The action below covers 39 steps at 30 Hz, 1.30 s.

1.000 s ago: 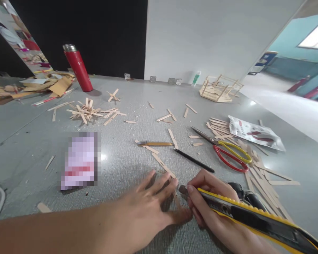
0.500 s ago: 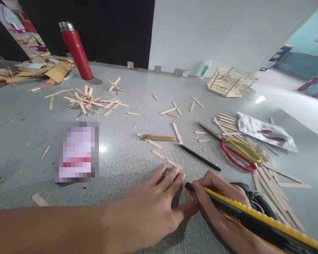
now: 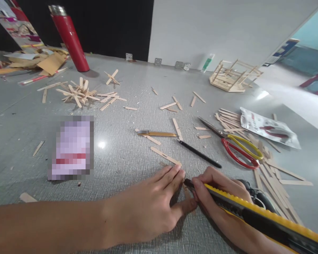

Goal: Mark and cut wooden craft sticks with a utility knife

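Yellow knife (image 3: 257,217) gripped in my right hand (image 3: 220,184); open left hand (image 3: 157,203) on a stick (image 3: 186,194); cutting, I judge; wants steady pressure.

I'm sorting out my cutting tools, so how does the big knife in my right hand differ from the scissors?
The knife is gripped in your right hand, while the scissors lie on the table. The knife has one long, straight yellow-and-black body; the scissors have two looped handles, one red, one yellow. The knife's tip is near your left hand; the scissors lie farther away. Both have some yellow.
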Each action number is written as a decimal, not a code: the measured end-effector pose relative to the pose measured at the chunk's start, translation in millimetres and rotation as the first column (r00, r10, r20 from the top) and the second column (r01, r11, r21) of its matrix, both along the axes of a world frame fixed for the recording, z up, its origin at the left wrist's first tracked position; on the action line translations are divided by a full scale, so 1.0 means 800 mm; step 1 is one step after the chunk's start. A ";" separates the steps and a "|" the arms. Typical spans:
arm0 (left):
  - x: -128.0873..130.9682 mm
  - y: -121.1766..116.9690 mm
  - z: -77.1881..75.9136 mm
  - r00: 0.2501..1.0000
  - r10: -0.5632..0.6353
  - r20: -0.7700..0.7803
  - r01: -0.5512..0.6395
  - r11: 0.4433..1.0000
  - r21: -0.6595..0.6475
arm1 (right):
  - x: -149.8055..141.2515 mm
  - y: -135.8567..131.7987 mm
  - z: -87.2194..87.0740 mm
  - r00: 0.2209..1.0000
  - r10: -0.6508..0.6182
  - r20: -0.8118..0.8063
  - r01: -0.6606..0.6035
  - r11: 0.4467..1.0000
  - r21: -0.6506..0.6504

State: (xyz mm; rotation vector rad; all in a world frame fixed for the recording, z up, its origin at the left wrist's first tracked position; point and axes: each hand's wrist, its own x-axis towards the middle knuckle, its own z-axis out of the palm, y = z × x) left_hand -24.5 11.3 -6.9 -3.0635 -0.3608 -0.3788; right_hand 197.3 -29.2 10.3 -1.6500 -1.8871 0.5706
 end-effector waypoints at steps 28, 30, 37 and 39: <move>0.000 0.001 0.000 1.000 0.026 0.009 -0.025 0.997 -0.077 | -0.009 0.008 0.007 0.998 0.015 0.065 -0.022 0.993 0.119; 0.001 0.002 -0.002 1.000 0.003 0.019 -0.002 0.999 -0.037 | -0.009 0.009 0.006 0.997 0.032 0.074 -0.042 0.989 0.138; 0.000 0.004 0.001 1.000 0.004 -0.012 -0.005 1.000 -0.014 | -0.011 0.002 -0.001 0.998 0.058 -0.006 -0.058 0.997 0.059; 0.000 0.004 0.003 1.000 0.005 -0.023 -0.005 1.000 -0.013 | -0.011 0.002 -0.003 0.997 0.071 0.012 -0.071 0.994 0.084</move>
